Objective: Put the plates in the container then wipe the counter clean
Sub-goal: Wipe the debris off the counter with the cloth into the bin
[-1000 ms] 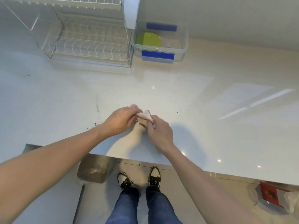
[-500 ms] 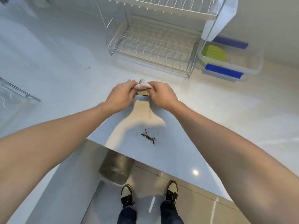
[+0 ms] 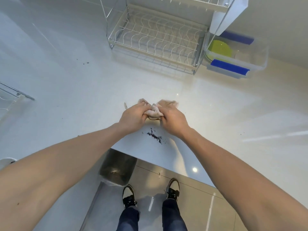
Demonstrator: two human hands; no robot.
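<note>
- Cloth (image 3: 154, 112), pale and crumpled, is bunched on the glossy white counter (image 3: 216, 105), gripped by the curled fingers of left hand (image 3: 133, 116) and right hand (image 3: 173, 120).
- Dark crumbs (image 3: 155, 135) lie just beside it.
- Green plate (image 3: 219, 49) sits in the clear container (image 3: 256, 64) beside the wire rack (image 3: 158, 40).

We see a wire dish rack (image 3: 156, 42) standing at the far side, its lower tier bare. Below the near edge, a dark bin (image 3: 116, 169) sits on the tiled floor (image 3: 200, 205). Our black-and-white shoes (image 3: 129, 195) and blue jeans (image 3: 173, 215) show beside it.
</note>
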